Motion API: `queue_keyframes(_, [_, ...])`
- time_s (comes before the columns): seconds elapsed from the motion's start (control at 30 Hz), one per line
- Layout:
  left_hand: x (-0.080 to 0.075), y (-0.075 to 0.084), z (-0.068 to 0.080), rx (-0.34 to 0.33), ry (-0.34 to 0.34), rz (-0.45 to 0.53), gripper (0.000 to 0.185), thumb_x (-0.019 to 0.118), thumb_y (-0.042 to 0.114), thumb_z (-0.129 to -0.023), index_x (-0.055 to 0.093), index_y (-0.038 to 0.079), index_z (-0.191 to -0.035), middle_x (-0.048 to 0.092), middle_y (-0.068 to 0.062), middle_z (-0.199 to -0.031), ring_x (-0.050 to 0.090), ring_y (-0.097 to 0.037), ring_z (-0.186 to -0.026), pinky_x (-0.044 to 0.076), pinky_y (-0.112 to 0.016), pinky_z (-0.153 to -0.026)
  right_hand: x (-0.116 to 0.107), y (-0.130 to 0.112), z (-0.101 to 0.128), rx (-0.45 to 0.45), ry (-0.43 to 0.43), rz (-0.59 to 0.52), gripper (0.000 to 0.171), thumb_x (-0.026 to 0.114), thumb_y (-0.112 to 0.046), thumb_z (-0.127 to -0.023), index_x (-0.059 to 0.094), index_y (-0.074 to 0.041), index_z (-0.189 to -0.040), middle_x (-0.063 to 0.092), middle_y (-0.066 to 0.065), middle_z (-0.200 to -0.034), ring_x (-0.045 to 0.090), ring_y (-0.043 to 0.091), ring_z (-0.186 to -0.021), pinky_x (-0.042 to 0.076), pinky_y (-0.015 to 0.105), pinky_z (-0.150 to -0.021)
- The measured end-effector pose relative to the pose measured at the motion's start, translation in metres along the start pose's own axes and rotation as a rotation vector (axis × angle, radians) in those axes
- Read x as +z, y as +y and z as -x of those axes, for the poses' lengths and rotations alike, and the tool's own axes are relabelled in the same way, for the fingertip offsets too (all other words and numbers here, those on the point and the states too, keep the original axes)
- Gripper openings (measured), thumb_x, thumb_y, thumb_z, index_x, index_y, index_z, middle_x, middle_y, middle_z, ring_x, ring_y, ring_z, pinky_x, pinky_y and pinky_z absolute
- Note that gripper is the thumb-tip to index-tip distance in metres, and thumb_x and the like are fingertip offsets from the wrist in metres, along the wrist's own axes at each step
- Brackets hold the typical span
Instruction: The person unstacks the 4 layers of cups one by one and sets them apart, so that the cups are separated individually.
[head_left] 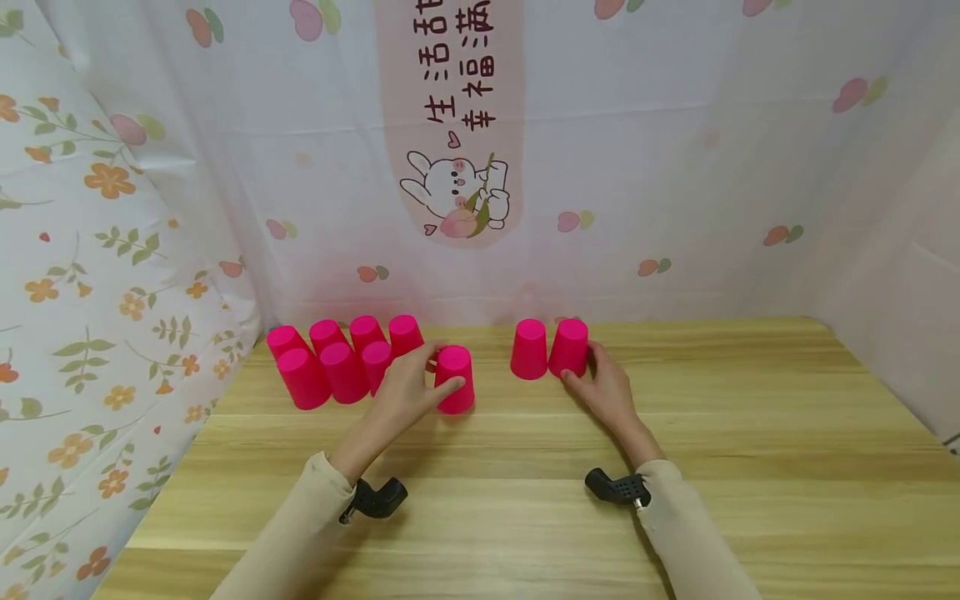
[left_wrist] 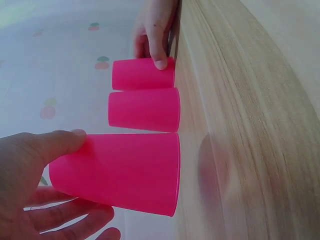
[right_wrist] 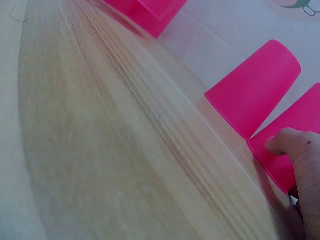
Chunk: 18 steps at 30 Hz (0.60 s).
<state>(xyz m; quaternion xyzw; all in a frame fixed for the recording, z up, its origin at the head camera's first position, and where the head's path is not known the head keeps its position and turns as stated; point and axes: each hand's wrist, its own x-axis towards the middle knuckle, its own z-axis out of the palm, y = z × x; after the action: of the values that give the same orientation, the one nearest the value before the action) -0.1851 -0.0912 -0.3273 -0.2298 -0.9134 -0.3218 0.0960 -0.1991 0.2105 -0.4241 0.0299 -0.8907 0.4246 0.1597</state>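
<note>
My left hand (head_left: 405,383) grips an upside-down bright pink cup (head_left: 455,392) between thumb and fingers. In the left wrist view the rim of this held cup (left_wrist: 120,170) stands apart from the table, with a shadow beside it. My right hand (head_left: 609,392) holds another upside-down pink cup (head_left: 568,346), its thumb (right_wrist: 285,142) low on the side near the rim. Just left of that one stands a third pink cup (head_left: 529,350), and the two rims meet in the right wrist view.
Several more upside-down pink cups (head_left: 303,379) stand in two rows at the back left, partly hidden by my left hand. The wooden table (head_left: 495,517) ends at a printed cloth (head_left: 615,167) behind, and a flowered cloth (head_left: 112,333) hangs at the left.
</note>
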Motion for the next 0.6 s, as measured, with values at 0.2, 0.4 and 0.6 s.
queue_keyframes(0.2, [-0.009, -0.004, 0.009, 0.019, 0.027, 0.023, 0.051, 0.079, 0.019, -0.074, 0.058, 0.003, -0.117, 0.065, -0.005, -0.096, 0.059, -0.023, -0.08, 0.05, -0.032, -0.067, 0.0, 0.0, 0.001, 0.003, -0.001, -0.001, 0.062, 0.068, -0.018, -0.082, 0.04, 0.007, -0.131, 0.049, 0.027, -0.128, 0.048, 0.04, -0.118, 0.04, 0.048, -0.096])
queue_keyframes(0.4, [-0.022, -0.01, 0.022, -0.01, 0.033, -0.014, 0.054, 0.08, 0.022, -0.073, 0.057, 0.003, -0.118, 0.062, -0.004, -0.085, 0.053, -0.017, -0.067, 0.047, -0.029, -0.059, -0.002, 0.001, 0.001, 0.0, 0.002, 0.004, 0.061, 0.068, -0.017, -0.082, 0.04, 0.007, -0.131, 0.049, 0.026, -0.129, 0.048, 0.04, -0.118, 0.04, 0.049, -0.096])
queue_keyframes(0.6, [-0.042, -0.024, 0.045, 0.009, 0.072, -0.063, 0.053, 0.081, 0.019, -0.071, 0.058, 0.001, -0.115, 0.066, -0.008, -0.093, 0.059, -0.023, -0.072, 0.051, -0.033, -0.062, -0.001, 0.002, 0.0, -0.009, 0.005, 0.005, 0.062, 0.069, -0.018, -0.081, 0.041, 0.007, -0.131, 0.049, 0.027, -0.128, 0.048, 0.04, -0.117, 0.04, 0.049, -0.096])
